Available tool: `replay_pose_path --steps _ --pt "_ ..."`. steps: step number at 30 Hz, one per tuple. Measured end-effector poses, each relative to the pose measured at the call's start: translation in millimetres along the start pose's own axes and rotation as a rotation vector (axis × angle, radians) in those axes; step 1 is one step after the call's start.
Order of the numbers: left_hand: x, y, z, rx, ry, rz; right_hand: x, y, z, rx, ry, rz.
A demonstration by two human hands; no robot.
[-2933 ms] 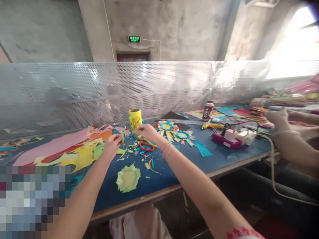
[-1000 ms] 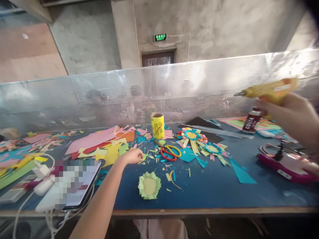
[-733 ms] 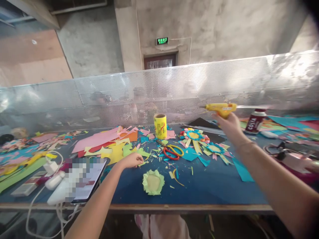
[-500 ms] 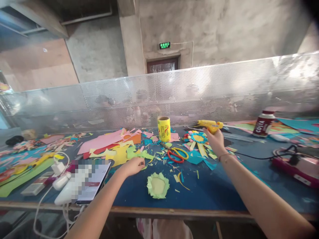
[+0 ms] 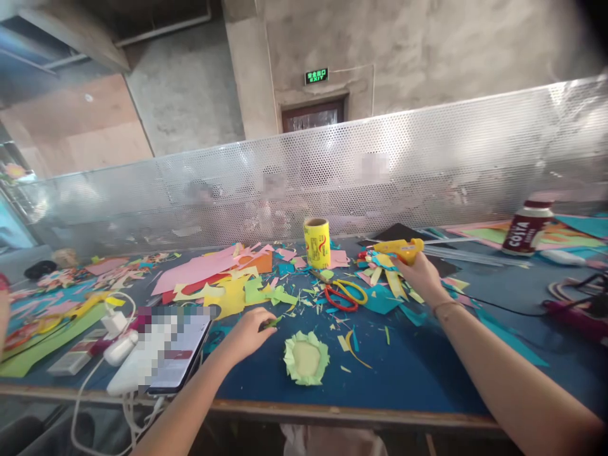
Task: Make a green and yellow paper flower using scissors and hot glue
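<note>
My right hand (image 5: 422,278) is wrapped round a yellow glue gun (image 5: 399,248), its nozzle pointing left over a blue-and-yellow paper flower (image 5: 387,269). Between the fingertips of my left hand (image 5: 254,332) is a small green paper piece (image 5: 273,322), partly hidden by the fingers. A pale green paper flower (image 5: 306,358) with a round centre and crimped edges lies on the table in front of me. Scissors with red and yellow handles (image 5: 342,297) rest between my hands. Behind them stands a yellow tape roll (image 5: 317,244) on its end.
Coloured paper scraps (image 5: 232,294) cover the table's middle. A phone (image 5: 183,354) and white cables lie at the left. At the right are a dark red bottle (image 5: 528,229) and a magenta power strip (image 5: 572,323). A perforated metal screen (image 5: 228,190) runs along the back.
My right hand and the glue gun have come lower and slightly right in view. My left hand has turned a little, showing more of the green piece. The view has shifted slightly.
</note>
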State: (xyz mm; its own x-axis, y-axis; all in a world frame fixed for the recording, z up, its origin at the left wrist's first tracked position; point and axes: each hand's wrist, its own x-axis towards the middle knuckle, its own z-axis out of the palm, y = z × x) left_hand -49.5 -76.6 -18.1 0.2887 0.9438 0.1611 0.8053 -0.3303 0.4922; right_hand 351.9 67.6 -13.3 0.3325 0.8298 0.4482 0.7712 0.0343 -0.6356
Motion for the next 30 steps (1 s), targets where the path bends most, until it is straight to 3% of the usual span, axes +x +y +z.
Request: replay_pose_path --steps 11,17,20,25,30 --pt "28 -5 -4.7 0.077 -0.107 -0.007 -2 -3 3 -0.067 -0.002 0.01" --pt "74 -3 -18.0 0.227 -0.133 -0.004 -7 1 10 -0.128 0.024 -0.005" --pt "93 -12 -27.6 0.285 -0.087 -0.09 -9 1 6 -0.113 0.02 0.036" --pt "94 -29 -26.6 0.213 -0.056 -0.072 -3 1 -1 -0.065 -0.01 0.073" --pt "89 -40 -16.8 0.182 -0.12 -0.076 0 -1 3 -0.067 -0.026 0.044"
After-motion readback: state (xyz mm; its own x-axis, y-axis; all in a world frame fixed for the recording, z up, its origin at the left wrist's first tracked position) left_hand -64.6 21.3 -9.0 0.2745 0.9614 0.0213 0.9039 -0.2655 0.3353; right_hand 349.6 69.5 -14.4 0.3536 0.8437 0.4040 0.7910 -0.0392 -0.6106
